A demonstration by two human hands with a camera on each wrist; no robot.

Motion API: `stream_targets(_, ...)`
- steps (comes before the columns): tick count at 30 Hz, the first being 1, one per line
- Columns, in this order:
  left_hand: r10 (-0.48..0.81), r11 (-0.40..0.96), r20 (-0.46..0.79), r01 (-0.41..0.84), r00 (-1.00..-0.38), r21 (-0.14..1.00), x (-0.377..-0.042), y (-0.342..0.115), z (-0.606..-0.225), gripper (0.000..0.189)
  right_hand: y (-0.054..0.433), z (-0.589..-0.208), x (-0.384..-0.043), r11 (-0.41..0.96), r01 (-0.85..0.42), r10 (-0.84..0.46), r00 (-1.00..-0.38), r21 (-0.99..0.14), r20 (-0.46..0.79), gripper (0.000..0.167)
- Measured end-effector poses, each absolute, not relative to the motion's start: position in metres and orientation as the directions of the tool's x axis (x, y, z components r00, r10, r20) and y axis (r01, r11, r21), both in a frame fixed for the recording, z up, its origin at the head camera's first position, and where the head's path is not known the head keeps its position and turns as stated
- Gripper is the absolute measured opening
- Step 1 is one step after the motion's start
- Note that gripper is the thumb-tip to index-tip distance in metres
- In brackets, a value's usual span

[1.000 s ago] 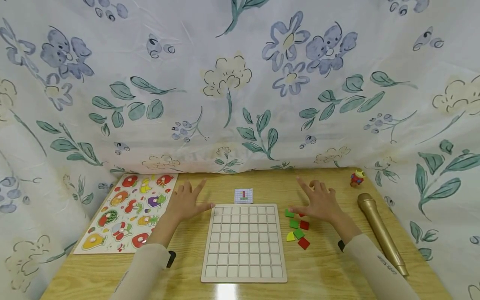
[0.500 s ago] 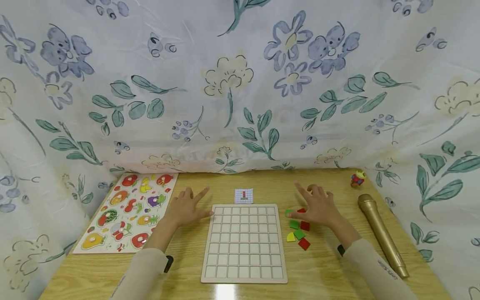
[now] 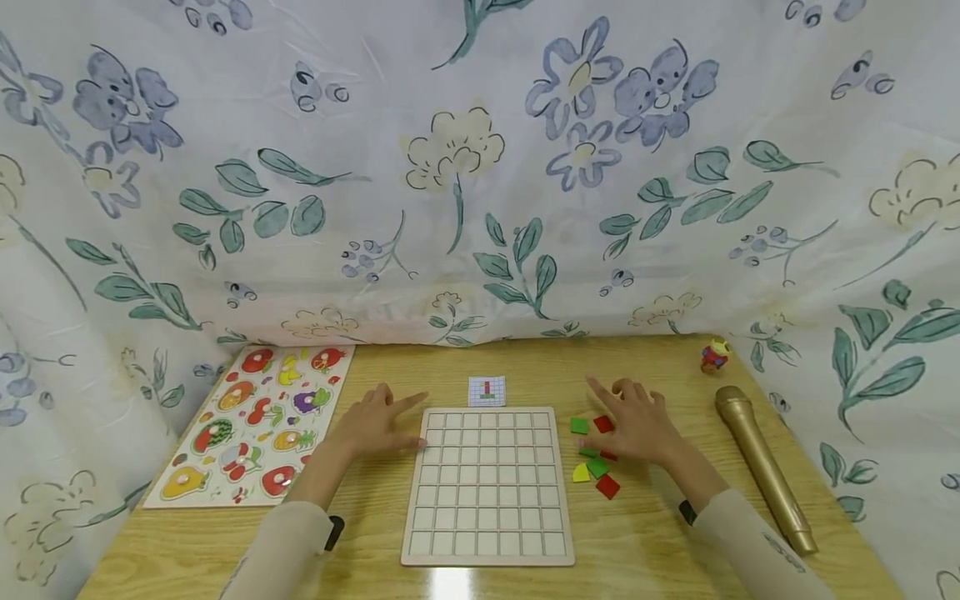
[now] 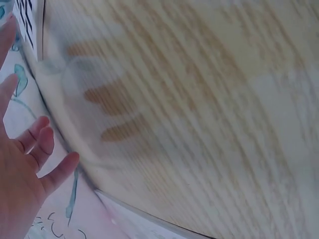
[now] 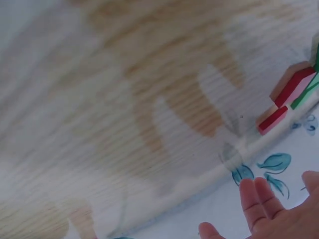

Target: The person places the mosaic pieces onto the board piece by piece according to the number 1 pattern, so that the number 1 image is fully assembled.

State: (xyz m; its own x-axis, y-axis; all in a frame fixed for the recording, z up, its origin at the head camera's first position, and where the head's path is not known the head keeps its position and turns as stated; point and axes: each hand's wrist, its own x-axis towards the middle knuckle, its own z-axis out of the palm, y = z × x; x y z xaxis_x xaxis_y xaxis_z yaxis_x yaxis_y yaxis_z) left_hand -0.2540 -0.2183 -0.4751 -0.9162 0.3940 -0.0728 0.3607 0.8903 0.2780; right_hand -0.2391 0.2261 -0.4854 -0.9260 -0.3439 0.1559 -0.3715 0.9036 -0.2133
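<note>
A pale wooden board with a square grid (image 3: 487,487) lies between the two hands. My left hand (image 3: 375,423) hovers at its upper left corner, fingers spread, thumb tip overlapping the edge in the head view. On the other side my right hand (image 3: 633,427) is spread above several small tiles and holds nothing. A green square tile (image 3: 579,426) and a red one (image 3: 603,424) show beyond its thumb; a yellow quarter-round tile (image 3: 581,473) and another red tile (image 3: 608,486) lie nearer. The thumb and palm partly hide others. Behind the board sits a small grid card (image 3: 487,391) with a red and green figure.
A fruit puzzle board (image 3: 247,425) lies at the left of the wooden table (image 3: 360,533). At the right are a gold microphone (image 3: 765,467) and a small toy figure (image 3: 715,356). A flowered cloth (image 3: 450,250) hangs along the back and sides.
Both hands have come slightly toward the front. The right thumb has moved off the farthest green tile and now overlaps the tiles in the middle. Board, card and tiles stay put.
</note>
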Motion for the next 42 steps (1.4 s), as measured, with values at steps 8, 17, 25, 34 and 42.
stream_targets(8,0.424,0.878,-0.092,0.384,-0.901,0.284,-0.250,-0.222,-0.479,0.082,0.230,-0.486,-0.229,0.871,-0.442,-0.412,-0.895,-0.214,0.169,0.094)
stream_targets(17,0.454,0.862,-0.080,0.415,-0.887,0.290,-0.251,-0.225,-0.484,0.079,0.231,-0.487,-0.220,0.830,-0.506,-0.478,-0.862,-0.234,0.171,0.087)
stream_targets(25,0.468,0.860,-0.091,0.430,-0.879,0.275,-0.248,-0.224,-0.482,0.080,0.228,-0.484,-0.210,0.813,-0.533,-0.513,-0.846,-0.234,0.146,0.079)
stream_targets(34,0.443,0.874,-0.121,0.398,-0.888,0.277,-0.247,-0.225,-0.482,0.078,0.223,-0.482,-0.203,0.791,-0.562,-0.547,-0.827,-0.242,0.132,0.069)
stream_targets(42,0.437,0.875,-0.110,0.394,-0.893,0.280,-0.246,-0.225,-0.482,0.077,0.221,-0.487,-0.200,0.755,-0.605,-0.586,-0.796,-0.252,0.152,0.058)
